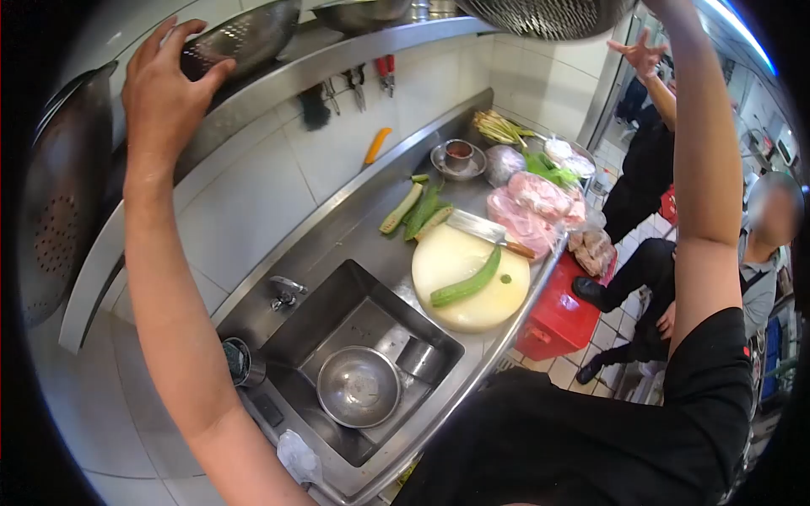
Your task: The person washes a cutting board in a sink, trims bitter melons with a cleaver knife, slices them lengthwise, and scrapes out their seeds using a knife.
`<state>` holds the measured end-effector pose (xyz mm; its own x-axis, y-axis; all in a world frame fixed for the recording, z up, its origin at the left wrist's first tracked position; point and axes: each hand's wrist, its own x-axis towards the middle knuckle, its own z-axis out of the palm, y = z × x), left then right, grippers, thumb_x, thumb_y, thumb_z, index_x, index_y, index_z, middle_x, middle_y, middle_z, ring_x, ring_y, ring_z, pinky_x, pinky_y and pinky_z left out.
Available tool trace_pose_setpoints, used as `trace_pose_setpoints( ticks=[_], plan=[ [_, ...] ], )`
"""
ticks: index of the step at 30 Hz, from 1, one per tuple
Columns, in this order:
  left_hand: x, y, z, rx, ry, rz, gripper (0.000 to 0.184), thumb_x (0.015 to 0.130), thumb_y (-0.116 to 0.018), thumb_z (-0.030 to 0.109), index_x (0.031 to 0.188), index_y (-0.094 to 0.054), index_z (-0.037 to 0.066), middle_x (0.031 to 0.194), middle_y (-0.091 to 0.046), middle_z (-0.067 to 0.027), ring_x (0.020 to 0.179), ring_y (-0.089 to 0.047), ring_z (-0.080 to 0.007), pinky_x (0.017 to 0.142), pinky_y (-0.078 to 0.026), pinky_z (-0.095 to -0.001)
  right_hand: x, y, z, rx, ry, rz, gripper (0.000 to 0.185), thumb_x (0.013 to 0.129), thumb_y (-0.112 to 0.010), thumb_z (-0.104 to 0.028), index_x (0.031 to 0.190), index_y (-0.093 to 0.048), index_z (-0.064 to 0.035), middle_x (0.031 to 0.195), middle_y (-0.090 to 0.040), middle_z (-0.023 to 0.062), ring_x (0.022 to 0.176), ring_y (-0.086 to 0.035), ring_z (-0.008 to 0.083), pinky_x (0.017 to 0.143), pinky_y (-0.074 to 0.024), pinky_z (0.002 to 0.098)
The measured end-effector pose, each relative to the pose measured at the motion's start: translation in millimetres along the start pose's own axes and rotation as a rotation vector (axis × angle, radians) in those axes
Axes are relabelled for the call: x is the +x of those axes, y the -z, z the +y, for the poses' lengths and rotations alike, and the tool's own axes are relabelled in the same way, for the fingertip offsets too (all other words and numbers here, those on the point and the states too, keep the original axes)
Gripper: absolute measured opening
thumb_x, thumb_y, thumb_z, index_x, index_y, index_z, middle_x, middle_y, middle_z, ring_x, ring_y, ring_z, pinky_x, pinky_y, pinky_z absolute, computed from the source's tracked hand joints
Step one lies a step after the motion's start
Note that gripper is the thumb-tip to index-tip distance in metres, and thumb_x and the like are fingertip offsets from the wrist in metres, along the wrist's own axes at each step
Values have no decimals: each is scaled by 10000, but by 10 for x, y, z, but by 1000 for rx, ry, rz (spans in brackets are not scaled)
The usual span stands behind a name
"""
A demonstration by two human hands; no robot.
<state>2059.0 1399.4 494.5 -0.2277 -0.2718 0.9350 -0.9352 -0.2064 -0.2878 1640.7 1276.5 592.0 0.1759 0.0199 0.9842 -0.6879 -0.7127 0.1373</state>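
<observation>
My left hand (169, 93) is raised at the upper left, fingers apart, beside a perforated metal colander (245, 42) on the shelf. My right arm reaches up past the top edge; its hand is out of view, near a mesh strainer (548, 13) whose holder is not visible. Below, a green gourd (468, 282) lies on a round cutting board (439, 261). A cleaver (477, 226) rests across the board's back edge. More green gourds (401, 208) lie behind it, and bagged pink meat (536, 202) is to the right.
A metal bowl (359, 386) sits in the sink (329, 312). The tap (287, 291) is behind it. A shelf rim (337, 52) runs overhead. A red box (553, 325) stands beside the counter; one person sits beyond it, another stands with a raised hand (643, 57).
</observation>
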Motion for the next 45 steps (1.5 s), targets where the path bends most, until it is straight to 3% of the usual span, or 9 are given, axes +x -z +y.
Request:
trace_pose_setpoints(
  ticks=[4,12,15,21,23,26,28,32,45],
  plan=[
    [-5,-44,-15,-15,-29,-34,582,786,-796,376,1299,-630,159,1380,-580,-131,1285,-533,-318,1069,-419,-418,-623,7,905,315,-329,-293,398,985,-603,-303,703,-587,-23,596,-471,-40,561,-424,51,486,-350,282],
    [-87,-441,-828,-428,99,-558,534,933,-618,479,1300,-653,92,1327,-641,-71,1176,-621,-205,1060,-399,-326,-1623,85,2069,-91,-180,-326,411,987,-593,-313,691,-564,-30,573,-470,27,546,-414,109,497,-363,348],
    [63,194,216,9,-235,70,802,645,-869,338,1264,-474,14,1192,-496,-194,1101,-511,-365,930,-439,-552,-1822,80,2245,-161,-213,-289,395,993,-578,-315,728,-577,-22,582,-510,82,527,-464,147,502,-389,342],
    [-448,236,733,-209,-462,326,421,885,-680,186,1188,-484,-31,1100,-548,-156,952,-585,-293,825,-519,-395,-2484,75,2632,-267,-202,-384,273,963,-581,-268,873,-632,-15,745,-645,182,702,-646,327,655,-498,440],
    [-1182,80,1745,-626,131,54,265,914,-687,207,1144,-699,74,1183,-688,-75,1074,-647,-202,956,-480,-339,-2982,-9,3043,-410,-151,-224,329,906,-636,-351,1081,-641,-72,1022,-672,233,1026,-641,339,912,-483,445],
    [-1986,-340,3097,-772,539,-711,284,832,-736,165,1091,-682,61,1076,-691,-130,988,-671,-262,877,-526,-375,-4251,-369,2513,3,-323,-377,168,898,-648,-162,1030,-657,-59,999,-676,118,935,-649,286,812,-511,389],
    [-2765,-853,3853,-913,553,-913,398,820,-752,196,1173,-652,43,1130,-670,-164,1037,-649,-340,926,-513,-400,-4892,-502,1515,264,-774,-917,256,880,-685,-311,1039,-708,-111,1108,-658,169,1078,-615,375,934,-484,457],
    [-3427,-1178,4609,-779,323,-1174,573,834,-742,241,1356,-557,94,1215,-638,-133,1085,-615,-334,960,-487,-417,-5850,-908,943,397,-606,-1569,456,842,-669,-186,1258,-524,-67,1194,-570,262,1140,-558,429,969,-476,491],
    [-3534,-1012,4797,-757,306,-1313,523,869,-676,163,1380,-567,164,1169,-652,-145,1066,-611,-348,945,-471,-441,-5855,125,999,481,-754,-1365,285,961,-491,-216,1169,-447,-26,841,-647,317,835,-630,510,768,-472,607]
  ],
)
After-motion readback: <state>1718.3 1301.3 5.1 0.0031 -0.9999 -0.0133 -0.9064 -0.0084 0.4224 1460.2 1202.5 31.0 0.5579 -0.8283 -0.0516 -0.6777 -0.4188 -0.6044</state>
